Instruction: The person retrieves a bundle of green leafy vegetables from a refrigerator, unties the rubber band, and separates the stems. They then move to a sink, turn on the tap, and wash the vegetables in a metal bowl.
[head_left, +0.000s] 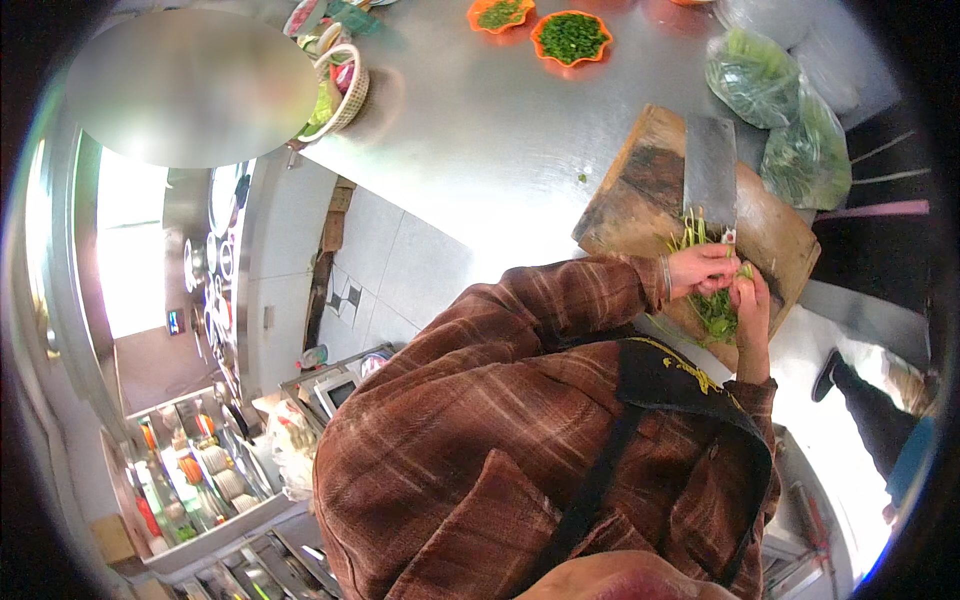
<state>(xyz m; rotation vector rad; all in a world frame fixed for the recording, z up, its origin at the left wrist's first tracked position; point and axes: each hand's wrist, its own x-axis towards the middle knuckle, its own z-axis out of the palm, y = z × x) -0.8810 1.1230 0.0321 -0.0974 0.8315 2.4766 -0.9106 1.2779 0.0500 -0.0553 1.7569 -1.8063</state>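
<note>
Both hands are close together over a worn wooden cutting board (630, 202). My left hand (701, 268) has its fingers closed on a green herb sprig (744, 271). My right hand (752, 300) pinches the same small sprig, its fingertips almost touching the left ones. Beneath and beside the hands lies a bunch of leafy herbs (718, 319), with pale stems (694, 225) pointing away from me. Past the hands a cleaver (709, 165) rests flat on the board, its handle partly hidden by my left hand.
Plastic bags of greens (806, 154) sit right of the board on the steel table (465, 135). Orange bowls of chopped greens (571, 39) stand at the far side. A white basket of vegetables (352, 97) is at the left edge. Another person's leg (862, 405) shows at right.
</note>
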